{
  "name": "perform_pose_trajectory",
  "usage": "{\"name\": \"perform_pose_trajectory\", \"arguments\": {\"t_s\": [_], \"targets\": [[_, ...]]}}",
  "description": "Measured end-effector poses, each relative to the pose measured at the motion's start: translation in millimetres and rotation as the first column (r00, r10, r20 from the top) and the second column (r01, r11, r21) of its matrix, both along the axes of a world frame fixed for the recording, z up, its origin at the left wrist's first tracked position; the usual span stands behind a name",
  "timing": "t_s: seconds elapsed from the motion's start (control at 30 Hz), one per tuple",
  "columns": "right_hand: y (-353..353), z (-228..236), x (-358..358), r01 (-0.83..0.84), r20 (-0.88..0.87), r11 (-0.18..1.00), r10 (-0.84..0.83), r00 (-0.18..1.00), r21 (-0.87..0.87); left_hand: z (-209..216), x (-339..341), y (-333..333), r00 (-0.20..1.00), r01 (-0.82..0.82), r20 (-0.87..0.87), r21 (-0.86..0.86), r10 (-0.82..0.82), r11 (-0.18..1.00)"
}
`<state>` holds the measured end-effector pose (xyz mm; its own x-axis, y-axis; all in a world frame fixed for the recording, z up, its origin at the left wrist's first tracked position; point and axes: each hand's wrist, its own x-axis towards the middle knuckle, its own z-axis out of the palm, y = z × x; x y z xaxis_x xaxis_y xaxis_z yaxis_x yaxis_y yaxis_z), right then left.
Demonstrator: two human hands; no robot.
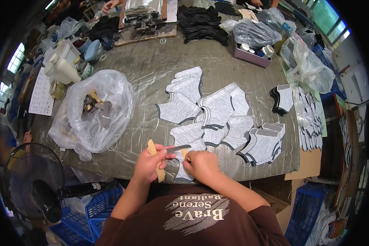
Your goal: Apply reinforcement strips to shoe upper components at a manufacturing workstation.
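My left hand [146, 163] is closed around a long, flat tan piece [152, 148] that slants through its fingers. From its fingertips a narrow grey strip [179, 148] points right; its exact kind does not show. My right hand [204, 165], just beside it, is pinched on a small tan piece [184, 153], partly hidden by the fingers. Both hands are over the table's near edge, above a grey fabric piece [183, 171]. Beyond them lie overlapping grey fabric cutouts with dark edges [218, 107], and another fanned stack [261, 144] sits to the right.
A clear plastic bag [121, 96] holding tan and grey scraps stands left on the table [147, 57]. Bottles [63, 67], black fabric stacks [201, 24] and a purple box [253, 56] line the far side. A black fan [41, 184] and blue crates [100, 209] are lower left.
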<state>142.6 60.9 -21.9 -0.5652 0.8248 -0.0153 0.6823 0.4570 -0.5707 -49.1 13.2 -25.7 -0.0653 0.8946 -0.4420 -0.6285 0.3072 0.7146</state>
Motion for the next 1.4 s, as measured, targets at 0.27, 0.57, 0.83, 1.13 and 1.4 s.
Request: {"name": "perform_pose_trajectory", "arguments": {"t_s": [0.27,0.57,0.83,1.13,1.4], "targets": [[-1,5,11,0.157,0.080,0.984,-0.151,0.985,-0.079,-1,10,12,0.988,0.055,-0.145,-0.006,-0.055,0.998],[1,20,47,-0.119,-0.039,0.987,0.116,0.993,-0.104,-5,5,13,0.995,-0.019,-0.103,0.000,0.019,1.000],[8,-7,32,-0.070,-0.125,0.975,0.098,0.987,0.210,9,13,19,0.995,-0.048,-0.090,0.005,0.049,0.999],[1,1,38,-0.147,-0.131,0.987,0.154,0.979,0.066,2,18,19,0.996,0.009,-0.089,-0.055,-0.013,0.998],[-1,-15,41,-0.013,-0.121,0.931,0.062,0.991,0.364,6,16,23,0.908,0.022,-0.415,-0.090,-0.057,0.996]]}}
